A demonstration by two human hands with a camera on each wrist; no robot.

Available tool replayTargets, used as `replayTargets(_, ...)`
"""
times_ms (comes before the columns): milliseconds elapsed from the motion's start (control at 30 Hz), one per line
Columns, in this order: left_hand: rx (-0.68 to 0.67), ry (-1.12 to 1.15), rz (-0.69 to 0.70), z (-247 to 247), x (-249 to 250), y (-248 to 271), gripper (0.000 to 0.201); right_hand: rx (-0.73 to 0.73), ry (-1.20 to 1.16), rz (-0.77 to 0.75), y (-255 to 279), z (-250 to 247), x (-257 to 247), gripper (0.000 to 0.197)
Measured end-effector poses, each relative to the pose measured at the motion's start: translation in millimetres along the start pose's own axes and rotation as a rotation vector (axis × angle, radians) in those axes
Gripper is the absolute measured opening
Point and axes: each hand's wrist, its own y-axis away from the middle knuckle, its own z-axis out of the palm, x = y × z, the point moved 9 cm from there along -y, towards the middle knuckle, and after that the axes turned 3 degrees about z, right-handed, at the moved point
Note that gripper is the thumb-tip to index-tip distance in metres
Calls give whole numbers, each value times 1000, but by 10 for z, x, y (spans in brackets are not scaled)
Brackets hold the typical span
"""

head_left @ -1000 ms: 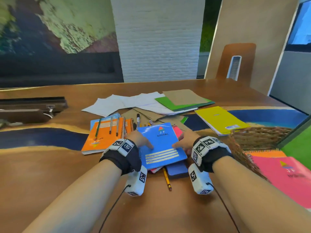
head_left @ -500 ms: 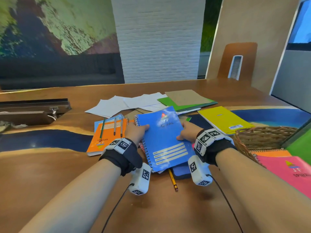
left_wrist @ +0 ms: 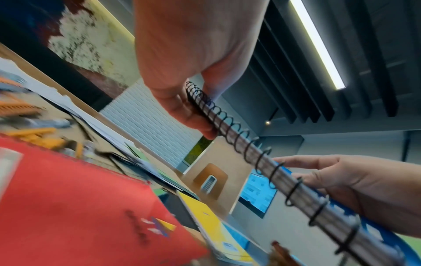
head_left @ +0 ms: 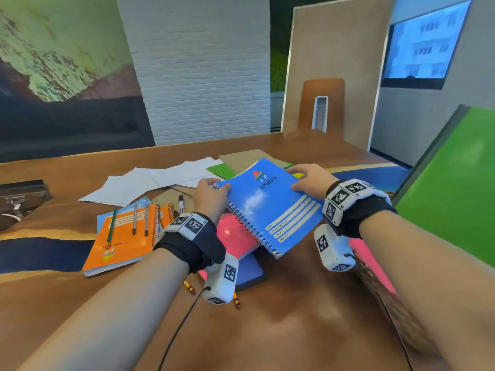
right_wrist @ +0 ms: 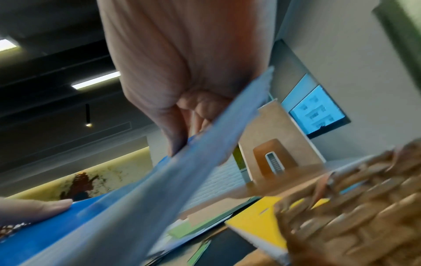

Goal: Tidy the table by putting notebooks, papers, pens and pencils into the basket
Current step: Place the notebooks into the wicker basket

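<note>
Now both hands pinch the blue spiral notebook (head_left: 270, 207), left hand (head_left: 210, 195) at its coil edge, right hand (head_left: 310, 179) at the opposite edge, holding it tilted above a pink notebook (head_left: 231, 234) on the worktop (head_left: 294, 330); the basket (right_wrist: 355, 207) sits just right.

1. An office or meeting room — a long wooden table (head_left: 308, 325) with a dark blue inlaid band, and a wooden chair (head_left: 321, 103) at its far end.
2. A white brick pillar (head_left: 198, 70) and a large wall mural (head_left: 53, 49) behind it.
3. Dark ceiling baffles (left_wrist: 318, 81) with a linear strip light (left_wrist: 318, 45) — a commercial fit-out.
4. Notebooks and loose papers (head_left: 150, 180) on the table.
</note>
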Motion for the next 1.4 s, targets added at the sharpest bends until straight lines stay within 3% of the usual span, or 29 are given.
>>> replayTargets(133,-115,44,-28,500,82,98,26,66,67,78,87,-387,302,40)
replayTargets(233,-276,41,-75,953,136,257,6,88,158,137,202,-633,579,38)
replayTargets(333,-417,68,-130,1381,160,495,8,77,224,226,356,-824,943,41)
replayTargets(467,-531,-26,-95,1856,208,724,33,76,298,364,553,-1006,1443,45)
replayTargets(567,-582,-158,-20,2147,235,840,37,75,356,454,676,-1082,1757,44)
replayTargets(667,-684,-361,65,2390,199,985,11,31,434,555,769,-1074,2001,43)
replayTargets(733,-770,-530,115,2547,116,1075,28,-13,489,595,835,-1037,2130,41)
replayTargets(833,-857,-785,214,2683,45,1169,31,-106,590,595,888,-930,2334,40)
replayTargets(933,-904,-954,313,2734,80,1234,36,-237,624,622,857,-909,2672,9)
replayTargets(1000,-936,-995,313,2774,47,1235,20,-335,619,649,897,-895,2726,16)
replayTargets(1100,-951,-985,313,2772,30,1257,37,-332,676,609,1012,-882,2433,41)
replayTargets(1167,-938,-991,354,2778,42,1277,38,-358,635,573,1043,-834,2278,53)
replayTargets(1300,-901,-1005,420,2765,73,1320,35,-477,567,551,1111,-743,2196,43)
replayTargets(1400,-915,-1026,464,2738,94,1388,34,-600,655,601,1233,-610,2202,40)
